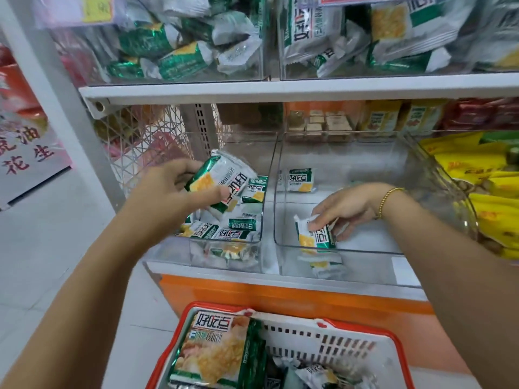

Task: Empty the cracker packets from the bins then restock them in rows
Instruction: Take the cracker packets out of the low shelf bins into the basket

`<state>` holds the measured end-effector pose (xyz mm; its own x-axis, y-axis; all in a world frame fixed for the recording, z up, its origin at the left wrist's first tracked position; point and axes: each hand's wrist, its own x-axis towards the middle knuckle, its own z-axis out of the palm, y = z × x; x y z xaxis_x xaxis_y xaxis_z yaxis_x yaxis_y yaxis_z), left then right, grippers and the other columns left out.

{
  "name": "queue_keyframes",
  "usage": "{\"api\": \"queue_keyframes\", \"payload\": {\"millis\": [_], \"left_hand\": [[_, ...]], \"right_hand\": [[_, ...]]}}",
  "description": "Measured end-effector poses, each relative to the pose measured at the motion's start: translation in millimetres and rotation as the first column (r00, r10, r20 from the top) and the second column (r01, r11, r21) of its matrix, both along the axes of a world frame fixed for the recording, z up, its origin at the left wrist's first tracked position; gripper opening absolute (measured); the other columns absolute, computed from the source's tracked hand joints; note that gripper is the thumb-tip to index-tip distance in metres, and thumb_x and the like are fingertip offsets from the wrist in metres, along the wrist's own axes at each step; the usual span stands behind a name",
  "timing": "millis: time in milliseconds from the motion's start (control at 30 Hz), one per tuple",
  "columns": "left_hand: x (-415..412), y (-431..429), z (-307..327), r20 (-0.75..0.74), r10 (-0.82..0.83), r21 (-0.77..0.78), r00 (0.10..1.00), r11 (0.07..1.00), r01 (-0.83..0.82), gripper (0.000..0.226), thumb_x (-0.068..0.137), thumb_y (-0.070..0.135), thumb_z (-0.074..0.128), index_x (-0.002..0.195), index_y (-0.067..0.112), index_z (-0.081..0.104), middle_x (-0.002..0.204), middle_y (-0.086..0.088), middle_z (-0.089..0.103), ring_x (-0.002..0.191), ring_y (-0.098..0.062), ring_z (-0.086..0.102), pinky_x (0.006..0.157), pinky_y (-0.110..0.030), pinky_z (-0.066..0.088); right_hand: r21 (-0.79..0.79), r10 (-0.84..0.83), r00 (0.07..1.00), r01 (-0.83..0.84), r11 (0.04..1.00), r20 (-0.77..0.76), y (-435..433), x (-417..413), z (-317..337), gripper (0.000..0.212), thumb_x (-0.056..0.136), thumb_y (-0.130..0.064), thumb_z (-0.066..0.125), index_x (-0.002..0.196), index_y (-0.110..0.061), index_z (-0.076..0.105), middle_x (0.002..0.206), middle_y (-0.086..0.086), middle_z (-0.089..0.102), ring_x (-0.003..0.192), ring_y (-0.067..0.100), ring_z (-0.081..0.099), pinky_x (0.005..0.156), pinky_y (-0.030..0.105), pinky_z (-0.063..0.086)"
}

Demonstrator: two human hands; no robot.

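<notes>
While your left hand [168, 186] gripped a few packets [224, 175] over the left bin [262, 220], your right hand [348, 206] pinched one packet [316, 237] at the right bin's [365, 251] front-left corner. Likely emptying: you needed to lift it straight out, then drop it in the basket [337, 343].

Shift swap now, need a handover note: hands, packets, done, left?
Left hand grips several packets over the left bin, which holds a loose pile.
Right hand pinches one packet at the front of the right bin; another packet stands at its back.
Basket below holds more.
Done: right bin nearly bare. Left: left bin unsorted, no rows yet.
</notes>
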<state>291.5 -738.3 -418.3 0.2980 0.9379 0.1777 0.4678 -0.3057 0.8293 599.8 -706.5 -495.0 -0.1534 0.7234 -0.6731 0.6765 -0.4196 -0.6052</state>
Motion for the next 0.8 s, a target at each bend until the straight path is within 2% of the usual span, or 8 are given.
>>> {"api": "queue_keyframes", "payload": {"millis": [133, 267, 333, 400, 533, 667, 733, 800], "left_hand": [[2.3, -36.8, -16.8, 0.078, -0.088, -0.093, 0.993, 0.991, 0.095, 0.042, 0.060, 0.035, 0.076, 0.097, 0.018, 0.067, 0.094, 0.010, 0.074, 0.088, -0.006, 0.069, 0.081, -0.029, 0.052], [4.8, -75.6, -43.3, 0.159, -0.118, -0.194, 0.980, 0.970, 0.148, 0.038, 0.065, 0.039, 0.084, 0.096, 0.022, 0.069, 0.093, 0.019, 0.073, 0.090, 0.008, 0.065, 0.083, -0.013, 0.048], [4.2, -89.8, -66.4, 0.115, -0.125, -0.275, 0.985, 0.949, 0.153, 0.057, 0.056, 0.058, 0.081, 0.104, 0.030, 0.067, 0.106, 0.018, 0.070, 0.102, 0.003, 0.062, 0.093, -0.026, 0.047], [4.1, -101.9, -91.8, 0.052, -0.145, -0.334, 0.988, 0.930, 0.154, 0.056, 0.055, 0.062, 0.075, 0.104, 0.036, 0.066, 0.104, 0.022, 0.069, 0.099, 0.005, 0.062, 0.090, -0.030, 0.047], [16.8, -117.9, -144.3, -0.050, -0.140, -0.443, 0.989, 0.890, 0.103, 0.058, 0.064, 0.062, 0.074, 0.108, 0.026, 0.062, 0.109, 0.019, 0.064, 0.096, -0.003, 0.061, 0.087, -0.028, 0.047], [30.1, -130.2, -203.6, -0.195, -0.193, -0.621, 0.962, 0.783, 0.032, 0.054, 0.078, 0.037, 0.074, 0.124, 0.019, 0.054, 0.119, 0.000, 0.054, 0.093, -0.008, 0.051, 0.081, -0.025, 0.039], [35.4, -133.0, -231.5, -0.229, -0.252, -0.701, 0.940, 0.713, 0.020, 0.067, 0.076, 0.032, 0.075, 0.134, 0.012, 0.049, 0.127, -0.003, 0.051, 0.104, -0.013, 0.052, 0.085, -0.027, 0.042], [40.1, -135.3, -253.0, -0.263, -0.302, -0.758, 0.916, 0.652, -0.003, 0.074, 0.077, 0.030, 0.075, 0.140, 0.011, 0.043, 0.138, -0.005, 0.045, 0.119, -0.019, 0.049, 0.088, -0.026, 0.041]], "right_hand": [[-0.039, 0.032, 0.992, -0.027, 0.999, 0.122, -9.4, -5.4, 5.3, 0.059, 0.047, -0.044, 0.087, 0.090, -0.013, 0.063, 0.063, -0.002, 0.052, 0.060, 0.011, 0.045, 0.057, 0.022, 0.047], [0.021, 0.044, 0.985, -0.048, 0.999, 0.167, -15.5, -9.7, 8.9, 0.082, 0.045, -0.048, 0.090, 0.106, 0.001, 0.066, 0.099, 0.012, 0.070, 0.090, 0.022, 0.063, 0.084, 0.033, 0.053], [0.114, 0.004, 0.983, -0.025, 0.993, 0.183, -21.8, -15.9, 14.2, 0.055, 0.063, -0.036, 0.086, 0.100, -0.002, 0.064, 0.095, 0.009, 0.069, 0.087, 0.021, 0.063, 0.076, 0.027, 0.054], [0.260, -0.072, 0.976, 0.017, 0.966, 0.204, -30.0, -16.8, 29.7, 0.030, 0.075, -0.025, 0.080, 0.090, -0.007, 0.062, 0.087, 0.005, 0.065, 0.078, 0.015, 0.060, 0.067, 0.022, 0.050], [0.578, -0.240, 0.967, 0.146, 0.803, 0.090, -75.2, -18.5, 81.4, 0.038, 0.076, -0.032, 0.078, 0.102, -0.006, 0.066, 0.095, 0.004, 0.071, 0.075, 0.011, 0.063, 0.061, 0.015, 0.047], [0.638, -0.107, 0.991, 0.130, 0.759, -0.075, -154.5, -39.3, 100.1, 0.053, 0.063, -0.044, 0.077, 0.108, -0.019, 0.063, 0.097, -0.003, 0.072, 0.086, 0.007, 0.068, 0.078, 0.020, 0.052], [0.616, -0.027, 0.998, -0.016, 0.788, 0.060, -186.8, -54.6, 85.0, 0.046, 0.068, -0.045, 0.077, 0.106, -0.033, 0.053, 0.095, -0.014, 0.064, 0.082, -0.003, 0.061, 0.068, 0.010, 0.045], [0.548, 0.019, 0.967, -0.160, 0.821, 0.255, -201.7, -63.2, 49.4, 0.049, 0.073, -0.048, 0.075, 0.111, -0.037, 0.047, 0.100, -0.020, 0.055, 0.086, -0.002, 0.054, 0.071, 0.015, 0.043]]}}
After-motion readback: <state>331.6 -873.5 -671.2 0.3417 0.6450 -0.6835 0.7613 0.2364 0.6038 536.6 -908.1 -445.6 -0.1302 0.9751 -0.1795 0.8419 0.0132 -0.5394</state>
